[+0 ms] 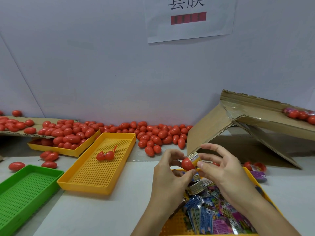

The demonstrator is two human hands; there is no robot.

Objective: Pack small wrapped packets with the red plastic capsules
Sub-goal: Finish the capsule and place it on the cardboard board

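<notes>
While my left hand [170, 169] grips a red plastic capsule half [188, 164] and my right hand [221, 167] pinches a small yellow wrapped packet [194, 157] into it at five o'clock, I judge most work remains: the yellow perforated tray of packets [263, 188] is full, one o'clock's red capsule heap [153, 133] large

Packing workstation, heaped red capsules [71, 133], sorting trays [100, 160], torn cardboard box [255, 120], posted wall sign [189, 17]

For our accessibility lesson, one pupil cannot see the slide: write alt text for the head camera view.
Two hands, the left hand and the right hand, hold a red capsule half with a yellow wrapped packet sticking out, above a yellow tray of packets. A near-empty yellow tray, a green tray and a heap of red capsules lie beyond.
</notes>
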